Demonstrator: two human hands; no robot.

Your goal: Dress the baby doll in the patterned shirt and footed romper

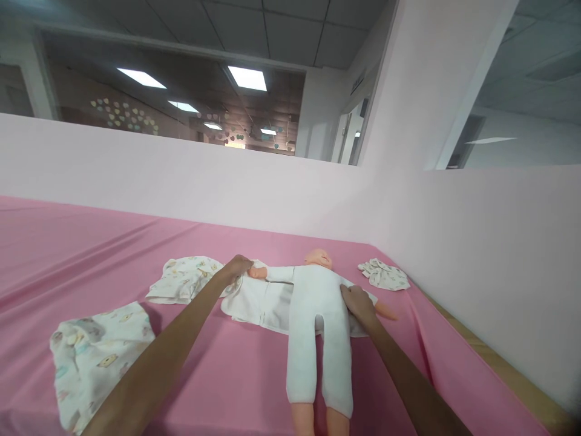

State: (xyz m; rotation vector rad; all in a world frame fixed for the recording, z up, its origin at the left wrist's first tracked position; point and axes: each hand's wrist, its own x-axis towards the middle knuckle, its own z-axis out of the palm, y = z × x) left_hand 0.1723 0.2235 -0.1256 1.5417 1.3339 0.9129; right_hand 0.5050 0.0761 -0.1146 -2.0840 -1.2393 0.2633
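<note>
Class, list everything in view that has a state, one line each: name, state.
Doll: lying, arms outstretched
White garment: spread, partly under doll
Left hand: beside doll's fist, grip unclear
Right hand: at doll's side, grip unclear
Patterned cloths: rumpled
Pink cover: creased
Ceiling lights: lit

A doll (319, 300) lies on a white garment (256, 304) over a pink sheet (222, 375) — left hand (236, 267) by its arm (281, 274), right hand (358, 300) at its side — 3 printed cloths (104, 357) around.
</note>
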